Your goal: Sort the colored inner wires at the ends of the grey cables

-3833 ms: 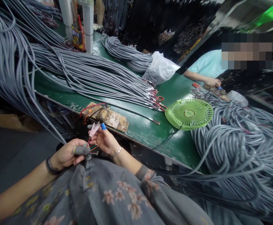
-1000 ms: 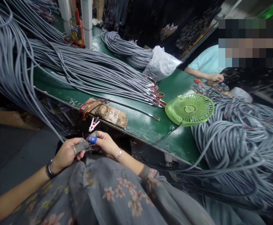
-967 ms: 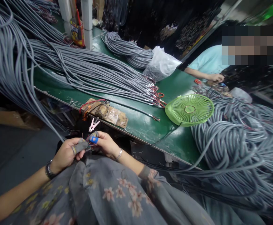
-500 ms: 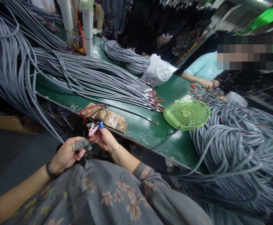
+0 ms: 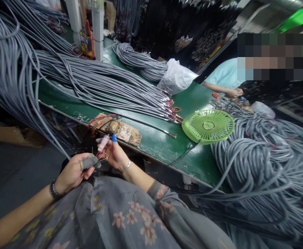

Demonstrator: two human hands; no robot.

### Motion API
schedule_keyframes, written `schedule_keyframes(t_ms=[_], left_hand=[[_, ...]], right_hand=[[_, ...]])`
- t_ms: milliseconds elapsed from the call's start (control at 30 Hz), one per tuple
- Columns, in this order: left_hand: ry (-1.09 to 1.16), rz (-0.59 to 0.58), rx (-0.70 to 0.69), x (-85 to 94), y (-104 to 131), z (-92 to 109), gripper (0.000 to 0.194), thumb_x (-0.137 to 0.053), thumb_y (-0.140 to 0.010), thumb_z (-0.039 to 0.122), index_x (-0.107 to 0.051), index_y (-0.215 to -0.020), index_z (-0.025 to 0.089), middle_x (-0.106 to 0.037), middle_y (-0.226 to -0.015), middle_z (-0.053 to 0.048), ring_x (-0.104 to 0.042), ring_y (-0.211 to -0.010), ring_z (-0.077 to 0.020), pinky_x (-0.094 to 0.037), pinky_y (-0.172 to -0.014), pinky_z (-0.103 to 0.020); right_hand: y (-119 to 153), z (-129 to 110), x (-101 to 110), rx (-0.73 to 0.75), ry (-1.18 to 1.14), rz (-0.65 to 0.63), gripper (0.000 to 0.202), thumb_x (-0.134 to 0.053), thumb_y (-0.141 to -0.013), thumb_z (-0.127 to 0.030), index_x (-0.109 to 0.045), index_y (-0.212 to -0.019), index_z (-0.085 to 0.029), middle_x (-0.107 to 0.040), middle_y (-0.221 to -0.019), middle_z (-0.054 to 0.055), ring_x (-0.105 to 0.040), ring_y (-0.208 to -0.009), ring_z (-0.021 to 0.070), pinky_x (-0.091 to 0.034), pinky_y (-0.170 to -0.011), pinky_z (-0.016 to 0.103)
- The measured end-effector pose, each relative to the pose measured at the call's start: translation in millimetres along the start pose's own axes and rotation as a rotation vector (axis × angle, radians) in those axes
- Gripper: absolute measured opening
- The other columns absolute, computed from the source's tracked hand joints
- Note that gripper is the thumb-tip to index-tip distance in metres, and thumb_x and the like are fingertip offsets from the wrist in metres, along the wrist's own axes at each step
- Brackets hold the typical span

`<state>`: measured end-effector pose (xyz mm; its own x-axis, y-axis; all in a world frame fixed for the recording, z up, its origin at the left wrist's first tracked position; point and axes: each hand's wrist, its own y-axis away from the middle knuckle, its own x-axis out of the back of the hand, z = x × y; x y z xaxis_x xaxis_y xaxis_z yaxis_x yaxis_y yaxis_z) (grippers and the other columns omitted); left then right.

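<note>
My left hand (image 5: 74, 170), with grey covers on its fingers, is closed around the end of a grey cable. Thin coloured wires (image 5: 101, 159), red and green among them, fan out from its fingertips toward the right. Closed on a small pale pink clip (image 5: 104, 142), shaped like a clothes peg, my right hand (image 5: 117, 156) is just beside those wires. A blue cover (image 5: 114, 138) wraps one of its fingertips. Whether the clip touches a wire I cannot tell. Both hands are in front of my body, near the table's edge.
On the green table (image 5: 151, 135) are a taped cardboard block (image 5: 125, 130), a row of grey cables (image 5: 109, 83) with stripped ends, a green fan (image 5: 208, 126) and a plastic bag (image 5: 177, 76). Coiled cables (image 5: 255, 162) heap at right. A co-worker's hands (image 5: 234, 92) are across the table.
The pink clip has turned in my right hand, its two arms no longer showing apart. My left hand keeps its hold on the cable, almost unmoved.
</note>
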<state>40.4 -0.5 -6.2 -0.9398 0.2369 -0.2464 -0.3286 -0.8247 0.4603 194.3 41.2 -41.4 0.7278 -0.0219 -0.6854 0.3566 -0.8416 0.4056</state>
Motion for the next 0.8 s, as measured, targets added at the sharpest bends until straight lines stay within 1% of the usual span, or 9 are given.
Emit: schedule_keyframes(t_ms=[67,133,200,300,400,500,600,700,800], left_hand=[[-0.034,-0.010,-0.015,1.3,5.1,-2.1,0.037,-0.080,-0.061,0.049,-0.059,-0.053,0.019,-0.050,-0.039,0.004,-0.035,-0.036,-0.0071,-0.026,-0.038,-0.021],[-0.077,-0.003,-0.066,2.2,9.0,-4.1,0.037,-0.079,-0.064,0.049,-0.061,-0.052,0.019,-0.054,-0.041,0.003,-0.039,-0.037,-0.0079,-0.029,-0.038,-0.021],[-0.103,0.034,-0.128,1.9,10.9,-5.3,0.036,-0.078,-0.066,0.048,-0.063,-0.052,0.019,-0.057,-0.044,0.002,-0.044,-0.039,-0.0089,-0.033,-0.040,-0.022],[-0.080,0.108,-0.190,-0.9,10.3,-5.0,0.033,-0.079,-0.065,0.046,-0.064,-0.053,0.019,-0.060,-0.045,0.001,-0.048,-0.040,-0.0097,-0.037,-0.042,-0.022],[-0.044,0.168,-0.221,-4.8,8.0,-4.3,0.030,-0.080,-0.063,0.043,-0.066,-0.054,0.018,-0.062,-0.046,0.000,-0.050,-0.040,-0.0102,-0.038,-0.041,-0.022],[-0.021,0.193,-0.214,-7.4,5.8,-4.5,0.028,-0.079,-0.062,0.041,-0.065,-0.054,0.018,-0.063,-0.046,0.000,-0.051,-0.039,-0.0103,-0.037,-0.040,-0.022],[0.016,0.193,-0.180,-8.6,4.6,-4.4,0.027,-0.080,-0.060,0.040,-0.065,-0.056,0.017,-0.062,-0.045,0.000,-0.051,-0.038,-0.0099,-0.035,-0.040,-0.021],[0.053,0.182,-0.154,-9.6,4.5,-3.1,0.027,-0.081,-0.058,0.039,-0.064,-0.056,0.018,-0.061,-0.044,0.001,-0.050,-0.038,-0.0095,-0.036,-0.041,-0.021],[0.063,0.184,-0.133,-10.7,4.9,-1.9,0.026,-0.081,-0.058,0.038,-0.064,-0.056,0.018,-0.060,-0.044,0.002,-0.050,-0.039,-0.0092,-0.036,-0.041,-0.021]], right_hand=[[4.0,-2.9,1.8,-0.037,-0.001,-0.041,0.058,-0.053,-0.089,-0.073,-0.066,-0.082,-0.018,-0.066,-0.073,0.003,-0.056,-0.061,0.0123,-0.049,-0.056,0.023],[6.4,-5.6,3.0,-0.059,0.001,-0.058,0.056,-0.054,-0.091,-0.070,-0.067,-0.081,-0.017,-0.067,-0.073,0.003,-0.055,-0.061,0.0118,-0.049,-0.056,0.022],[6.8,-7.2,3.6,-0.055,0.009,-0.047,0.052,-0.057,-0.091,-0.066,-0.068,-0.082,-0.016,-0.067,-0.072,0.003,-0.055,-0.060,0.0117,-0.048,-0.056,0.022],[5.3,-7.7,3.9,-0.009,0.030,-0.009,0.045,-0.063,-0.091,-0.059,-0.070,-0.082,-0.016,-0.066,-0.070,0.002,-0.053,-0.059,0.0111,-0.048,-0.056,0.021],[3.5,-6.5,4.2,0.020,0.052,0.000,0.042,-0.065,-0.089,-0.059,-0.071,-0.085,-0.017,-0.068,-0.073,0.003,-0.053,-0.060,0.0113,-0.048,-0.057,0.022],[1.9,-4.5,4.0,0.033,0.047,-0.005,0.044,-0.069,-0.086,-0.061,-0.071,-0.088,-0.017,-0.069,-0.076,0.003,-0.057,-0.064,0.0120,-0.048,-0.058,0.023],[0.1,-2.0,3.0,0.046,0.011,0.007,0.042,-0.075,-0.081,-0.059,-0.071,-0.088,-0.018,-0.067,-0.073,0.001,-0.058,-0.065,0.0124,-0.048,-0.060,0.023],[-2.1,0.2,1.7,0.066,-0.029,0.037,0.040,-0.079,-0.078,-0.056,-0.071,-0.086,-0.018,-0.065,-0.069,0.000,-0.057,-0.063,0.0118,-0.049,-0.060,0.023],[-3.7,1.4,0.3,0.094,-0.036,0.067,0.039,-0.080,-0.078,-0.055,-0.071,-0.083,-0.018,-0.064,-0.067,-0.001,-0.055,-0.061,0.0112,-0.049,-0.061,0.023]])
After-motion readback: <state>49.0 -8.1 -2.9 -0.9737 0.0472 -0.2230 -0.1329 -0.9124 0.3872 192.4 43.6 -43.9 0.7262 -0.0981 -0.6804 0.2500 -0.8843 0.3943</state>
